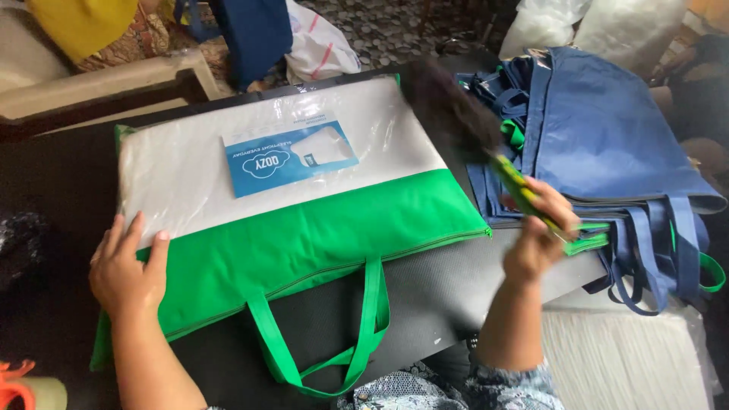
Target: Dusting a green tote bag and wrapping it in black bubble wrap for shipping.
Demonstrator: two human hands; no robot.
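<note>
Green-and-clear zippered bag [304, 228] lies flat on the dark table [53, 175], pinned by the left hand's [125, 269] spread fingers, seemingly steadying it while the right hand [535, 228] grips a green-handled duster [474, 133].

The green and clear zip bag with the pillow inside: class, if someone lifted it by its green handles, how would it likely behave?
The zip bag probably feels light for its size, since it looks softly padded. Lifted by the handles, it would likely sag rather than stay flat. Its clear plastic top looks glossy, so the left hand could slip there.
</note>
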